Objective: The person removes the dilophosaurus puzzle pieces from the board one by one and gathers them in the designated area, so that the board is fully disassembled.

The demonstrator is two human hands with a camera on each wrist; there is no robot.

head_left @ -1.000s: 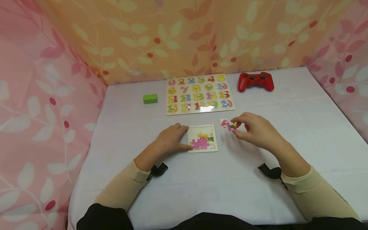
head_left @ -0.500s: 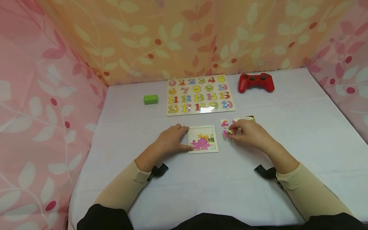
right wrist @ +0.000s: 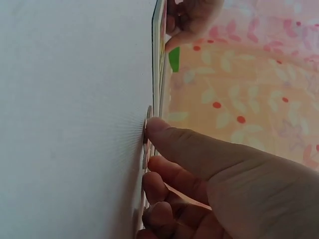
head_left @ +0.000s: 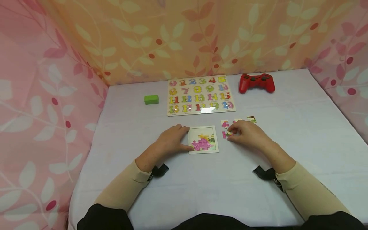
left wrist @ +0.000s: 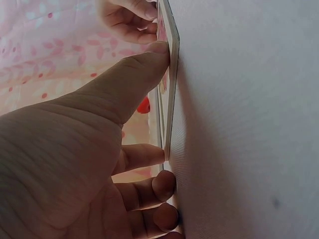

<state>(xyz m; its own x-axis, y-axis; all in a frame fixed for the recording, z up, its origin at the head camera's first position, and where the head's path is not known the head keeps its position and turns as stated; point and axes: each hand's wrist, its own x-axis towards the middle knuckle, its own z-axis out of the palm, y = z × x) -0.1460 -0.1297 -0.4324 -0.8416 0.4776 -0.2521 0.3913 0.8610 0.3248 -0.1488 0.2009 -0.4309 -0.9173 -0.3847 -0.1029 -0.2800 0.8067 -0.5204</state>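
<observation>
A small square jigsaw puzzle frame point(head_left: 203, 129) lies on the table, with joined pink and yellow pieces point(head_left: 202, 143) in its lower right part. My left hand point(head_left: 170, 140) holds the frame's left side, the thumb near the lower corner and the index finger at the upper one. Right of the frame, my right hand point(head_left: 249, 133) pinches a pink and green puzzle piece point(head_left: 225, 135) low at the tabletop. Its thumb point(right wrist: 159, 127) is against the piece in the right wrist view. Loose pieces lie beyond that hand, including a pink one point(head_left: 225, 124) and a brown-green one point(head_left: 251, 119); others are partly hidden.
A number puzzle board point(head_left: 201, 95) lies farther back, with a green block point(head_left: 151, 99) to its left and a red game controller point(head_left: 256, 83) to its right. White cloth covers the table point(head_left: 212, 188); patterned curtains point(head_left: 184, 38) stand behind and at the sides.
My right hand has moved slightly left and toward me, bringing the puzzle piece down to the tabletop and uncovering more loose pieces. My left hand stays at the frame.
</observation>
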